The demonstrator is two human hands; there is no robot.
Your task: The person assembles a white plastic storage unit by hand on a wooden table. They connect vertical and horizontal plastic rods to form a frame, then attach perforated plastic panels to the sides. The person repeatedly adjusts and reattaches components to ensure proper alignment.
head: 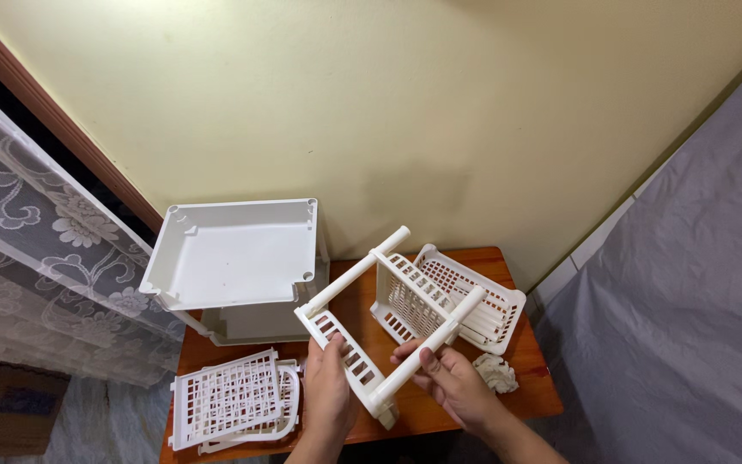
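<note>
A white plastic rack frame (388,309), made of slotted end panels joined by two round tubes, is held tilted above a small wooden table (534,378). My left hand (328,391) grips the near slotted panel of the frame. My right hand (448,378) is closed around the lower end of the right tube (435,344). The other tube (358,271) runs up to the far end panel, which stands on edge over a white slotted basket (495,305) lying on the table.
A white solid tray (229,253) sits atop another tray at the table's back left. Flat white slotted panels (229,399) are stacked at the front left. A crumpled white wad (497,372) lies near my right wrist. Lace curtain hangs at left, grey cloth at right.
</note>
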